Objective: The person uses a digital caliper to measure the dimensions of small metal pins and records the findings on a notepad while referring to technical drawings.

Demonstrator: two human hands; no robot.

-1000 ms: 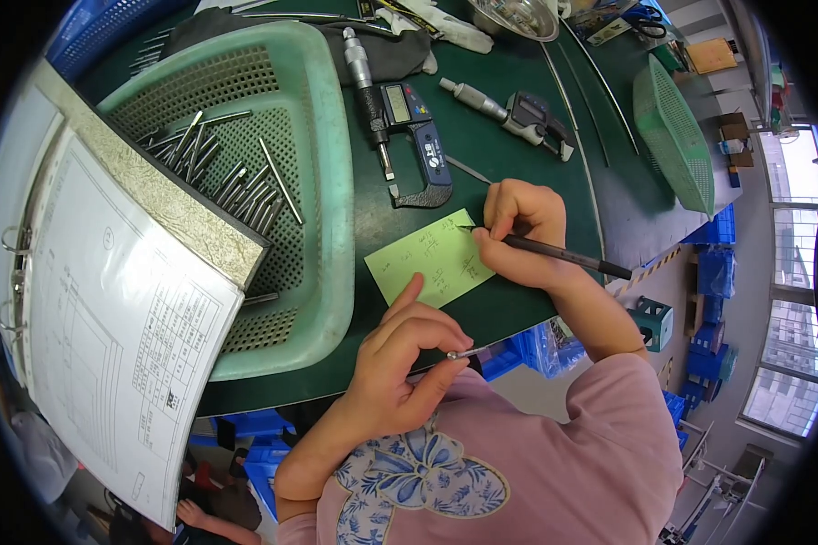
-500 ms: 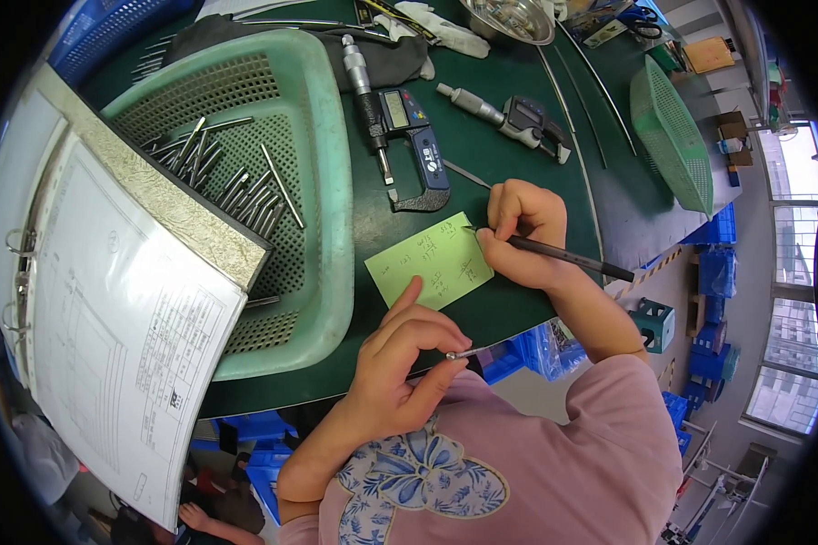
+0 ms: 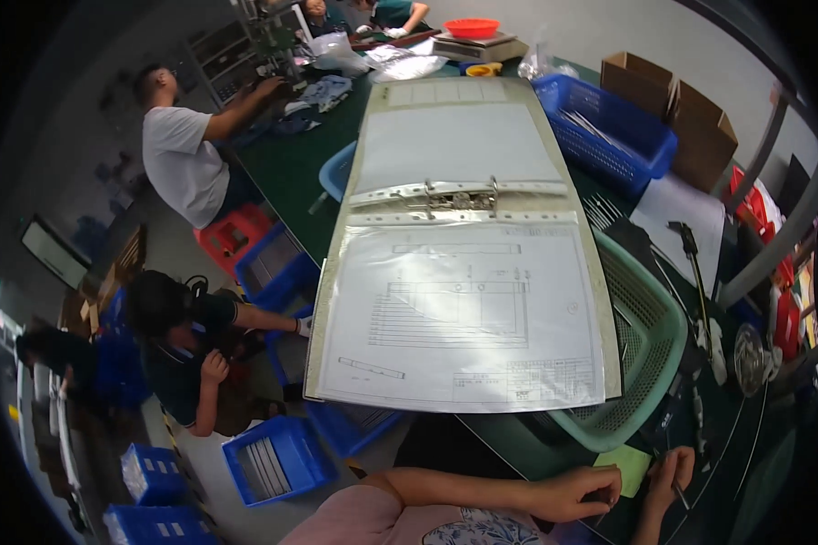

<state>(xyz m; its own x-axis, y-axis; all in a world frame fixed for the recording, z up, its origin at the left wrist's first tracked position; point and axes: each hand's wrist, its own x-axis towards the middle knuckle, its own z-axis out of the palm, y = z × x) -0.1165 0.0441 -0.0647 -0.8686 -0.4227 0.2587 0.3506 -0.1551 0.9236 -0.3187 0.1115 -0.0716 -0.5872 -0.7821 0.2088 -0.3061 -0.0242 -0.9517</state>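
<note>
An open ring binder (image 3: 459, 313) with a technical drawing in a clear sleeve fills the middle of the view. Beyond its lower right corner, near the right edge of the table, are both my hands. My left hand (image 3: 580, 493) is closed in a pinch on a thin metal rod (image 3: 599, 520), of which only a bit shows. A pen (image 3: 681, 496) is gripped in my right hand (image 3: 671, 474). Between the two hands lies a green paper note (image 3: 623, 461), partly covered. A green mesh basket (image 3: 669, 350) sits partly under the binder.
A blue basket (image 3: 609, 136) with metal rods stands beside a cardboard box (image 3: 668, 100). On the floor is a blue bin (image 3: 277, 459) with long parts. One person (image 3: 182, 150) works at the table's far left; another (image 3: 186, 336) sits among blue bins. A metal bowl (image 3: 750, 350) lies at right.
The view has swung to the left, so the binder is now central and my hands sit at the lower right. The pen and the rod are still in my hands.
</note>
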